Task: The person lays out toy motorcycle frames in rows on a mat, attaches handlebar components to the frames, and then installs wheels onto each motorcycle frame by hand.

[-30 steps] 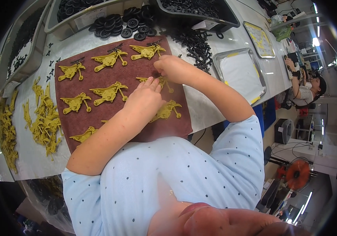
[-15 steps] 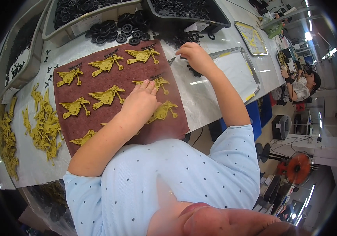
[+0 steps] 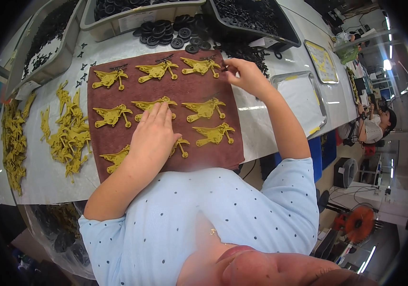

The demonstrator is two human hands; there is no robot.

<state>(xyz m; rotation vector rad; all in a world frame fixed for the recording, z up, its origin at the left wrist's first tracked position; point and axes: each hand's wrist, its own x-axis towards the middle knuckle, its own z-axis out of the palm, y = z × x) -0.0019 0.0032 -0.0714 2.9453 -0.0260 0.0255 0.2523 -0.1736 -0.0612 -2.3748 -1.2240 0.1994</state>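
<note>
Yellow plastic motorbike-shaped frames lie in rows on a brown cloth [image 3: 189, 89]. My left hand [image 3: 154, 136] rests flat with fingers stretched over the middle yellow frame [image 3: 139, 104], partly covering it and another frame below. Just right of the top right yellow frame [image 3: 197, 66], my right hand [image 3: 248, 78] is closed in a pinch on a small black plastic part [image 3: 224, 68], mostly hidden by the fingers. Thin black parts [image 3: 118, 67] lie along the tops of the upper-row frames. At the middle right sits another yellow frame [image 3: 206, 109].
Loose yellow frames [image 3: 73, 128] are heaped left of the cloth. Beyond it lie black wheels [image 3: 166, 33], a grey bin [image 3: 139, 18] and a black bin [image 3: 280, 40]. A metal tray [image 3: 301, 97] lies to the right. Another person [image 3: 375, 124] sits further right.
My left hand has shifted from the middle right frame to the middle one. My right hand has come from the black pile to the cloth's upper right edge, with a small black part. The view has shifted.
</note>
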